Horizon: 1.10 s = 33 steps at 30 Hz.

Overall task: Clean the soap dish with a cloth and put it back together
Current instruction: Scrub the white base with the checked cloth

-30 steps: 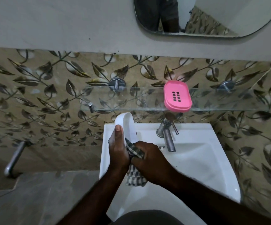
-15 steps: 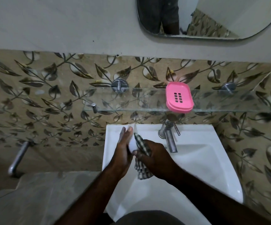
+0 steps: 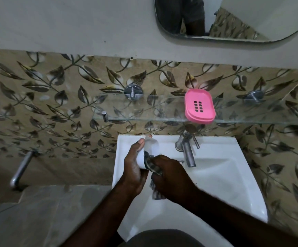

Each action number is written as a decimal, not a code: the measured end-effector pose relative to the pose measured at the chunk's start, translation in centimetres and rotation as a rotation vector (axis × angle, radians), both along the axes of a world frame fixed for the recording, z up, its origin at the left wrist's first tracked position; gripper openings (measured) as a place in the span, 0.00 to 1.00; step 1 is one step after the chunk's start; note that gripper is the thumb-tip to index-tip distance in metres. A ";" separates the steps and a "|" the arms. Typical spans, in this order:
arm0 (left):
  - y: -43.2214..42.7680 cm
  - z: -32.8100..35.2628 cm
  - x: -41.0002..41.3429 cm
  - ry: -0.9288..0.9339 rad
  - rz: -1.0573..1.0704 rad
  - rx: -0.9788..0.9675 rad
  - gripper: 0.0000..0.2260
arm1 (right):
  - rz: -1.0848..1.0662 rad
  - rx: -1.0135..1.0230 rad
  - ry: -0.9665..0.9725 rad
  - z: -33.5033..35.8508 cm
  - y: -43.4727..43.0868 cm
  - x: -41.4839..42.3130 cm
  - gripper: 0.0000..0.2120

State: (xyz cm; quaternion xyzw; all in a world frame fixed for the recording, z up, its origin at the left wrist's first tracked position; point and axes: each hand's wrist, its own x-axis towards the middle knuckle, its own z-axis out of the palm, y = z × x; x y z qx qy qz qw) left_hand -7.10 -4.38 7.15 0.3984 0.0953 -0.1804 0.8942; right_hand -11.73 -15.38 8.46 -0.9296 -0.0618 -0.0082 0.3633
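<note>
Left hand grips white dish base; right hand clutches checked cloth.

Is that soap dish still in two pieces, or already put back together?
Apart. The pink drainer tray sits on the glass shelf, while the left hand holds the white base over the sink.

Glossy pink plastic tray, clear glass shelf, checked cloth

cloth mostly hidden inside right hand, lower white dish part covered by left hand, mirror cut by top edge
</note>
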 end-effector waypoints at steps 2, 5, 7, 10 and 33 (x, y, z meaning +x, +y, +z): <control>-0.1 0.2 0.0 0.013 -0.003 -0.023 0.19 | -0.008 0.194 0.027 1.5 1.4 -0.6 0.08; 0.3 0.1 0.3 0.041 -0.040 -0.059 0.19 | 0.110 0.118 -0.072 1.0 1.0 -1.1 0.15; 0.7 -0.2 0.5 0.085 -0.048 -0.107 0.27 | 0.182 -0.184 -0.142 -0.3 -0.5 -0.6 0.22; 1.1 -0.6 0.8 0.113 -0.066 -0.135 0.35 | 0.181 -0.334 -0.146 -1.6 -2.8 0.7 0.25; 0.4 0.8 -0.8 0.041 -0.153 -0.061 0.24 | -0.013 -0.566 -0.216 1.0 -1.5 1.8 0.14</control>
